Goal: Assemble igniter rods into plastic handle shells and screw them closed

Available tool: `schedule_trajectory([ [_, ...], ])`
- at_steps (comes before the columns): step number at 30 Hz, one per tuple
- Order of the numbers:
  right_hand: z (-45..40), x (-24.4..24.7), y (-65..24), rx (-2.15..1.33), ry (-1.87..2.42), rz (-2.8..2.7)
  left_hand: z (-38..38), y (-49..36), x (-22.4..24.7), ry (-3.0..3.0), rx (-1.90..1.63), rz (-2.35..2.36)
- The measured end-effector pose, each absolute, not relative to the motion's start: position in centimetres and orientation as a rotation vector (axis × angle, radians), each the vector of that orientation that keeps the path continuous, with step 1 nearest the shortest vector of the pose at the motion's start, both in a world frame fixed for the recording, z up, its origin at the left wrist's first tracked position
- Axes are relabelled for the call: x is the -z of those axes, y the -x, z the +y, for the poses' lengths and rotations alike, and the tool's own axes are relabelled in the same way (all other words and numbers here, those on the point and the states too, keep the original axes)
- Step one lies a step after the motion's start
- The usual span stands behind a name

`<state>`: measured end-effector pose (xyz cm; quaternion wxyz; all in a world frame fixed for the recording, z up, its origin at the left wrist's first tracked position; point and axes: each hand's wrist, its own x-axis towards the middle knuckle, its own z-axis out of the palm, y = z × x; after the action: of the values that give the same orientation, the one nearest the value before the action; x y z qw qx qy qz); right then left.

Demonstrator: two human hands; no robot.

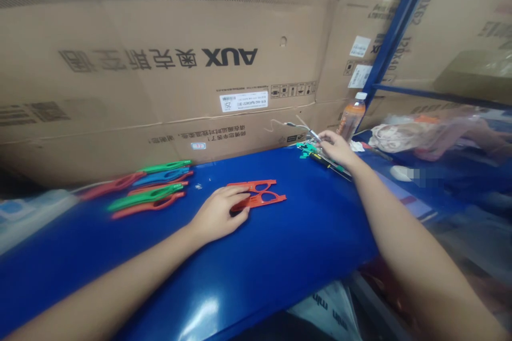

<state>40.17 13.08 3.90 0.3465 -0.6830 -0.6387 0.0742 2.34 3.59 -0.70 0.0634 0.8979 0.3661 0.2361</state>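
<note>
Two hands busy here: our left hand (220, 214) is curled over the red-orange plastic pieces (255, 202) on the bench (312, 234), but honestly we can't tell if it's pinching them or just resting. Our right hand (338, 149) has a thin tool with wispy strands (313, 133) pinched in it, just above some green bits (307, 147). If the left's only resting, a nudge could skid the pieces on that slick top. Dipping the strands might snag those bits, and swinging wide could tip the bottle (353, 116) just beyond our right hand.
</note>
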Motion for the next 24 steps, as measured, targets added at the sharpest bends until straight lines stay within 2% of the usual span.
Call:
schedule_trajectory([
  [5, 10.5, -4.4, -36.2, -0.555, 1.261, -1.979, 3.6, -2.2, 0.9, -2.652, -0.889, 1.156],
  [10, 7.5, -3.3, -33.4, -0.836, 1.125, -2.158, 3.6, -2.5, 0.8, -2.521, -1.091, 1.277],
  [20, 6.5, -1.7, -33.4, -0.82, 1.087, -2.294, 3.0, -4.6, -0.5, -2.622, -1.138, 0.967],
  [24, 6.2, -1.8, -33.4, -0.784, 1.029, -2.31, 3.3, -5.1, -2.0, -2.46, -1.178, 1.057],
])
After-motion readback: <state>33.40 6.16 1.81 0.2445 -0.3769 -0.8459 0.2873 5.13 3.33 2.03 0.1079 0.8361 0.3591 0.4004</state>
